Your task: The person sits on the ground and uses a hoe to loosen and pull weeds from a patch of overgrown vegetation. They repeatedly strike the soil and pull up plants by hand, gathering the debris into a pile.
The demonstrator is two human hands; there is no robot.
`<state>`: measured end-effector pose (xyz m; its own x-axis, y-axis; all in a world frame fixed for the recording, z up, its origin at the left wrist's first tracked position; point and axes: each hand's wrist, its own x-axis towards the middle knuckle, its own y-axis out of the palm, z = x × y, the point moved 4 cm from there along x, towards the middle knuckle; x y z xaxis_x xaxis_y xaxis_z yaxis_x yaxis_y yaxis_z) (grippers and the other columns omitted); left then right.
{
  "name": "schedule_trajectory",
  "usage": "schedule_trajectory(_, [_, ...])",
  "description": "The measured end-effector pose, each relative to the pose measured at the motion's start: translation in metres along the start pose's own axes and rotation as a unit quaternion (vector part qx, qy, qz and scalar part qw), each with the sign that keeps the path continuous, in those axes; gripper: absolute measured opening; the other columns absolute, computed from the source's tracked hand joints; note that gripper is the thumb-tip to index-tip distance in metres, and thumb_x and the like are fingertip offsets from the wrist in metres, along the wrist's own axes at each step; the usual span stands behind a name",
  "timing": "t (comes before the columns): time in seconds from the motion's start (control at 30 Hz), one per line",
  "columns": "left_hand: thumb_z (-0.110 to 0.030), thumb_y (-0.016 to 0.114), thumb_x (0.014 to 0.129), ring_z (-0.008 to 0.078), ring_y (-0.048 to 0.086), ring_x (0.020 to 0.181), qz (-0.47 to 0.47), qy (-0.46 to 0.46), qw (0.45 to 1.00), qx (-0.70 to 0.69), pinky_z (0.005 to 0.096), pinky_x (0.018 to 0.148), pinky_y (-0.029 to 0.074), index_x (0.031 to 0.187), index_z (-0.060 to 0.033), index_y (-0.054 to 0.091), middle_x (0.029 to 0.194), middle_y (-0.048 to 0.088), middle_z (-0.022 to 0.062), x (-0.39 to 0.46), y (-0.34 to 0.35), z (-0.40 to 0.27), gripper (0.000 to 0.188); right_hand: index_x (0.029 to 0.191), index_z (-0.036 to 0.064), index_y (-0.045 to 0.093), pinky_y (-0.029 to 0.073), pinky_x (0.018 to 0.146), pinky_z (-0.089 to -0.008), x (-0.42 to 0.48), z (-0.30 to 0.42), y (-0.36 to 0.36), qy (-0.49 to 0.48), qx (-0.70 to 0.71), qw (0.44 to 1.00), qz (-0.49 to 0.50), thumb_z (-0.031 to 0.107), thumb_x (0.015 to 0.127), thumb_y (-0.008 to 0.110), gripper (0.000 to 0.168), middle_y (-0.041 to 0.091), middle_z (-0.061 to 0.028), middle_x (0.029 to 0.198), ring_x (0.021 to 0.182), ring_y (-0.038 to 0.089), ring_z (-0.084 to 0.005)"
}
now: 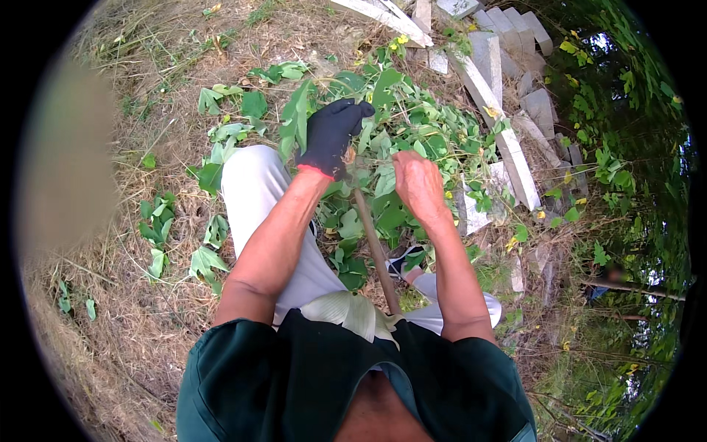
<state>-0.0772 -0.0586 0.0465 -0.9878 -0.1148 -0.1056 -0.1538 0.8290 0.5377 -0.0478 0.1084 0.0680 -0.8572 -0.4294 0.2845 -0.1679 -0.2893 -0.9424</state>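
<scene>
My left hand (330,135) wears a black glove with a red cuff. Its fingers are closed on a leafy stem, and broad green leaves (295,119) hang beside the glove. To its right, my bare right hand (418,179) has curled fingers at the edge of a heap of cut green vines (436,130). Whether it pinches a thin stem cannot be made out. Between my forearms a wooden pole (375,248) slants from the leaves toward my body; its far end is hidden under the foliage. A pale folded leaf (353,315) lies at my lap.
White-grey beams (497,130) and stacked blocks (511,33) lie at the upper right. Dry grass (127,309) with scattered lobed leaves (207,262) covers the left. Dense foliage (618,182) fills the right, with a person (599,287) partly hidden there. A blurred shape (66,160) blocks the left edge.
</scene>
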Motion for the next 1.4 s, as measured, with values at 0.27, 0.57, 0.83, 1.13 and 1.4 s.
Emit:
schedule_trajectory(0.27, [-0.012,0.055,0.082,0.0056,0.041,0.059,0.041,0.016,0.999,0.02,0.0211,0.056,0.033,0.092,-0.0014,0.068,0.073,0.055,-0.0023,0.001,0.005,0.006,0.019,0.108,-0.003,0.06,0.049,0.071,-0.0394,0.031,0.023,-0.043,0.031,0.149,0.986,-0.073,0.006,0.081,0.061,0.028,0.06,-0.0153,0.089,0.077,0.061,-0.0319])
schedule_trajectory(0.57, [-0.011,0.051,0.09,0.0057,0.054,0.076,0.115,0.202,0.965,0.121,0.0234,0.07,0.045,0.093,-0.001,0.064,0.084,0.063,-0.0014,-0.01,0.011,0.005,0.016,0.091,0.001,0.064,0.046,0.065,-0.0415,0.068,0.058,-0.04,-0.04,0.116,0.989,-0.088,0.009,0.078,0.066,0.016,0.056,-0.0136,0.077,0.069,0.058,-0.0321])
schedule_trajectory(0.83, [-0.022,0.053,0.09,0.0087,0.049,0.07,0.135,0.082,0.967,0.199,0.0267,0.063,0.04,0.106,-0.0052,0.06,0.082,0.059,0.0032,0.004,0.0,0.013,0.024,0.083,-0.001,0.061,0.04,0.051,-0.0244,0.065,0.028,-0.022,0.112,0.404,0.895,-0.149,0.007,0.085,0.062,0.008,0.057,-0.0022,0.063,0.054,0.048,-0.0066])
schedule_trajectory(1.13, [-0.017,0.056,0.089,0.0076,0.056,0.075,0.157,0.0,0.967,-0.202,0.024,0.063,0.045,0.099,-0.0016,0.063,0.086,0.062,0.0009,-0.004,0.002,0.021,0.019,0.095,0.002,0.066,0.044,0.06,-0.0191,0.028,0.041,-0.006,0.072,0.487,0.854,-0.166,-0.005,0.083,0.056,0.017,0.062,0.0034,0.078,0.069,0.054,-0.0033])
schedule_trajectory(1.4, [-0.013,0.058,0.086,0.0085,0.057,0.068,0.161,-0.091,0.96,-0.209,0.022,0.061,0.046,0.093,-0.0016,0.063,0.08,0.062,0.0015,-0.006,0.004,0.034,0.015,0.096,0.001,0.065,0.046,0.054,-0.0231,0.007,0.016,0.028,0.138,0.612,0.766,-0.138,0.012,0.086,0.065,0.015,0.064,-0.0046,0.077,0.064,0.058,-0.0086])
